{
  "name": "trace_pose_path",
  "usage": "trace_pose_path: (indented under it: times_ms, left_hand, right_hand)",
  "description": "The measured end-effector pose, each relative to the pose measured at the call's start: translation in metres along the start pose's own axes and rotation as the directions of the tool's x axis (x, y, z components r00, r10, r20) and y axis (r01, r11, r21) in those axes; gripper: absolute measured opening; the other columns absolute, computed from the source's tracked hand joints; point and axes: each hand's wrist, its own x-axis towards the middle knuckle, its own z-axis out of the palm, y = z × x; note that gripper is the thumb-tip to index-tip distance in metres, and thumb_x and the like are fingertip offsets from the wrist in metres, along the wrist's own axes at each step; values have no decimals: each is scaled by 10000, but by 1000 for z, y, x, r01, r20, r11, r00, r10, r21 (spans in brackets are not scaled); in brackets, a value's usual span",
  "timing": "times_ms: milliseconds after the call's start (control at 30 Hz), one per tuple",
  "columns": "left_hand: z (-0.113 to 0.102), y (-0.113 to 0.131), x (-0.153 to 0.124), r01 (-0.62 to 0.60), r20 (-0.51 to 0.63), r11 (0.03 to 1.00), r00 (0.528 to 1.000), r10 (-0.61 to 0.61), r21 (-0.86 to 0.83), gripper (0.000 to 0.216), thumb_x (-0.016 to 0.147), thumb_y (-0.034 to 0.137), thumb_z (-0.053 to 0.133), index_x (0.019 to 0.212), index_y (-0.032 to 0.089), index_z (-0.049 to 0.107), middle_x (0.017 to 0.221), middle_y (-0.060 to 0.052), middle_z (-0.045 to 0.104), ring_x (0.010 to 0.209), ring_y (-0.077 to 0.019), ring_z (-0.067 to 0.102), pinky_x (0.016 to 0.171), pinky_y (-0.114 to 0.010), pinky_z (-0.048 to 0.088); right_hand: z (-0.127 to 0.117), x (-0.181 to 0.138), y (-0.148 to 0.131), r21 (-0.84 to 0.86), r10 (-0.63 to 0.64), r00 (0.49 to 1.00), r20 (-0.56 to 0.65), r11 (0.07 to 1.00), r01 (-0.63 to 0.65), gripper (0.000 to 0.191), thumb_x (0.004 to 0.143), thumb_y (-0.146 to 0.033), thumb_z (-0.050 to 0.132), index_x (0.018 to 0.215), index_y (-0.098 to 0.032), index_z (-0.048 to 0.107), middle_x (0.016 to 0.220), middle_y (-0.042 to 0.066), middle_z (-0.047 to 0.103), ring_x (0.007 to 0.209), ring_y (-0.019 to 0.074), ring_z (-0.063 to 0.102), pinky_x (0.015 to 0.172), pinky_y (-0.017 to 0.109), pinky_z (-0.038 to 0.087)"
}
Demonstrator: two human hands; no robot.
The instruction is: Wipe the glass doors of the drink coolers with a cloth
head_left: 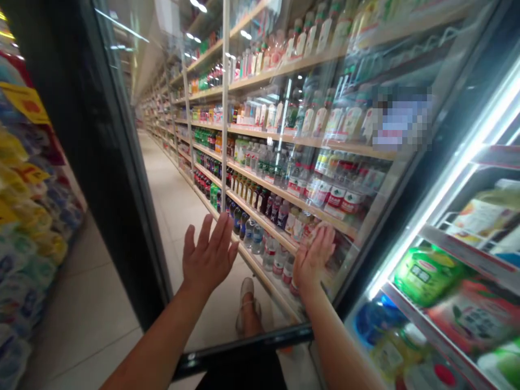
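A glass cooler door (284, 108) with a black frame stands swung open in front of me. My left hand (208, 254) lies flat on the glass with fingers spread, open and holding nothing. My right hand (312, 254) is also flat against the glass, nearer the hinge side, fingers together and stretched out. Through the glass I see the aisle's shelves of bottled drinks (284, 179). The door's lower frame (244, 346) crosses just above my forearms.
The lit cooler interior (447, 281) at the right holds green, red and blue packages on wire shelves. Stacked yellow and blue packs (28, 216) line the left side. A tiled aisle floor (101, 303) runs ahead. My sandalled foot (246, 303) shows behind the glass.
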Motion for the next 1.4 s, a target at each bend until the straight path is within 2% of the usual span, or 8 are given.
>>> trace_pose_path:
  times_ms: [100,267,500,633,800,1067,1267,1400]
  left_hand:
    - [3,-2,-3,7,6,999,1000,-7,-31,760,949,289,597,1603,197,222,1554,-106,439,1548,-225,154,1292,-429,48]
    - [6,-3,-5,-9,-17,1000,1000,9,5,711,947,290,575,1587,185,282,1562,-131,413,1535,-263,196,1285,-468,86]
    - [3,-1,-2,-20,-11,999,1000,21,39,754,942,284,603,1596,168,245,1549,-127,429,1533,-266,193,1284,-460,92]
    - [3,0,-2,-3,-10,1000,1000,3,6,776,944,283,607,1604,184,210,1550,-109,432,1541,-244,166,1288,-444,68]
    - [1,3,-1,20,-4,1000,1000,-21,-10,774,953,286,602,1606,197,195,1551,-97,425,1539,-223,155,1291,-424,55]
    - [1,3,-3,20,19,1000,1000,-20,-8,738,972,290,566,1601,151,205,1515,-113,479,1543,-222,133,1293,-440,36]
    - [2,4,-2,15,0,1000,1000,-15,25,659,1001,311,495,1596,197,237,1542,-80,443,1543,-204,147,1292,-440,63]
    - [1,5,-2,11,-14,1000,1000,-10,24,635,1004,306,477,1587,180,259,1538,-83,450,1548,-195,133,1292,-439,68]
  right_hand:
    - [-2,1,21,11,50,999,18,999,-50,702,984,-286,293,1619,-115,47,1638,275,204,1557,360,104,1148,736,210]
    - [-22,69,44,79,229,970,-85,972,-223,679,976,-300,270,1620,-166,103,1669,207,173,1557,336,129,1166,740,157]
    - [-17,36,83,119,428,898,-102,902,-416,700,963,-329,277,1605,-84,141,1649,268,188,1542,369,176,1159,739,173]
    - [-29,89,91,112,442,880,-176,897,-428,697,947,-308,259,1603,-92,169,1650,248,207,1547,345,172,1180,707,167]
    - [-36,137,48,112,276,947,-166,959,-260,676,969,-293,271,1612,-127,146,1674,204,163,1558,329,129,1187,701,171]
    - [-2,23,-33,-21,-229,973,-7,973,229,706,1000,-270,326,1624,-138,21,1642,243,234,1561,347,95,1176,684,227]
    - [-14,91,-80,-23,-261,963,-68,965,260,689,1003,-277,295,1626,-138,36,1661,183,227,1564,320,99,1215,636,160]
    - [-5,65,-98,-29,-322,944,-72,947,321,687,1006,-272,340,1622,-112,83,1656,179,254,1568,315,76,1234,588,125]
